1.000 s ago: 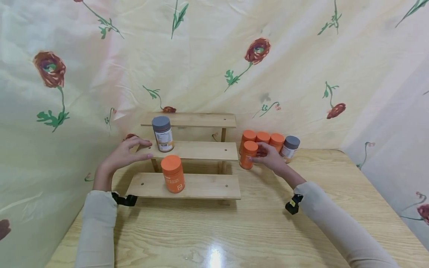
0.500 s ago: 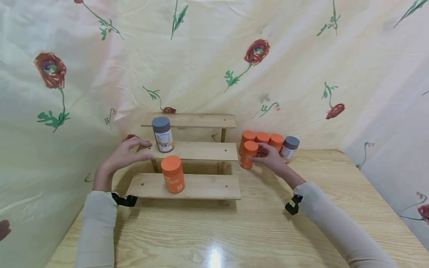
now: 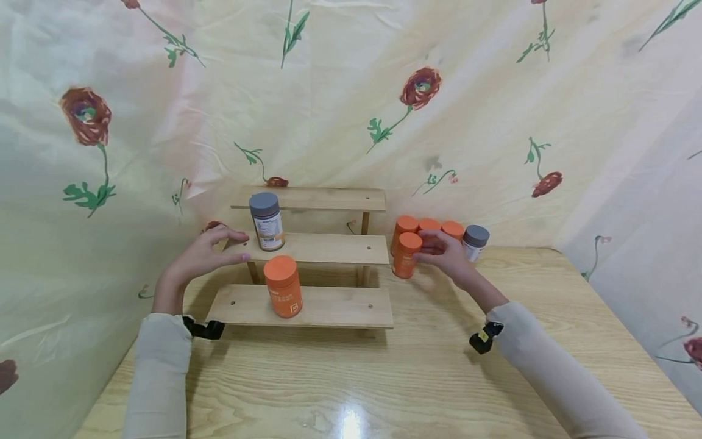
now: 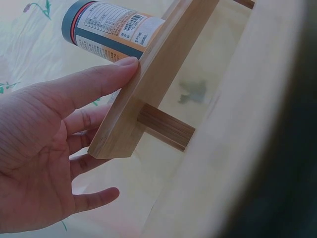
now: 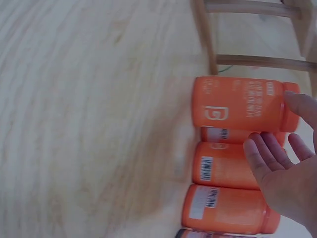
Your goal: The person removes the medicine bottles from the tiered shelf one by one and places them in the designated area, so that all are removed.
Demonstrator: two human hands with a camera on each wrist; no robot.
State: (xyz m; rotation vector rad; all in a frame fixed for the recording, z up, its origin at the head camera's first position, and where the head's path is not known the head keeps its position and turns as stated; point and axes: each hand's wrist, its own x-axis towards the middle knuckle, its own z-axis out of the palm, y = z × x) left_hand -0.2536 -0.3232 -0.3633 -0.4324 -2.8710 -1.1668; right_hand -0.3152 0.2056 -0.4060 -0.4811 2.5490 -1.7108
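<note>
At the middle tier of a wooden shelf [image 3: 334, 248], my left hand [image 3: 211, 250] is spread around the left end of the board. Its thumb tip lies along the board's front edge in the left wrist view, just short of a grey-lidded jar [image 4: 116, 29] standing there. My right hand [image 3: 446, 256] is beside the nearest orange jar [image 5: 237, 103] right of the shelf. The thumb overlaps its lid in the right wrist view, while the other fingers extend loosely past its side. Another orange jar [image 3: 283, 289] stands on the lowest tier.
Behind the nearest orange jar stand several more, including an orange jar [image 3: 452, 229] beside a grey-lidded jar [image 3: 475, 239] at the row's right end. A flowered cloth [image 3: 329, 110] hangs behind the wooden table [image 3: 307, 378]. The shelf's top tier [image 3: 312, 198] stands against it.
My right hand has shifted slightly right, its fingers loosening from the nearest orange jar, which stays in place. The left hand has not moved.
</note>
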